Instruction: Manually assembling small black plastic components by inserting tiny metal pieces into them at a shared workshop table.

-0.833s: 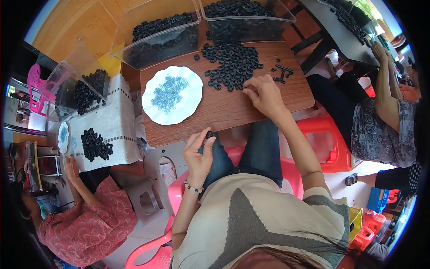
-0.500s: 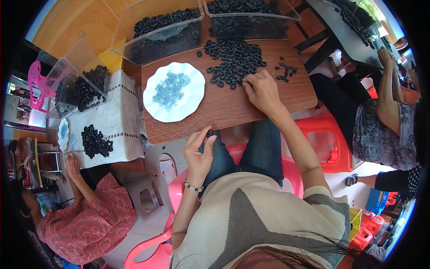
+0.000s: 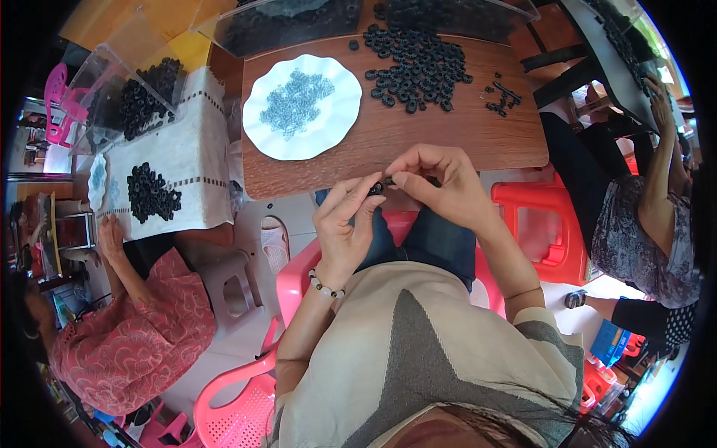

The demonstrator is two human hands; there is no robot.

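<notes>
My left hand (image 3: 345, 224), a beaded bracelet at its wrist, pinches a small black ring-shaped part (image 3: 376, 190) between thumb and fingertips. Close beside it, my right hand (image 3: 447, 185) has thumb and forefinger closed on a small dark piece (image 3: 389, 181), partly hidden and too small to identify. Both hands meet above my lap, just off the table's near edge. On the wooden table (image 3: 388, 142) lies a loose pile of black ring-shaped parts (image 3: 418, 71). Left of the pile, a white wavy-rimmed plate (image 3: 342, 127) bears many small clear pieces (image 3: 295, 104).
Small black scraps (image 3: 504, 97) lie at the table's right. Clear bins (image 3: 299, 26) of black parts stand behind. At left, a person in red (image 3: 142, 336) sits by a cloth-covered table (image 3: 198, 149); another person (image 3: 635, 224) sits right, near a red stool (image 3: 534, 198).
My right hand has left the black pile and come down beside my left hand, now pinching a small dark piece. My left hand has risen slightly. The view has tilted nearer to me.
</notes>
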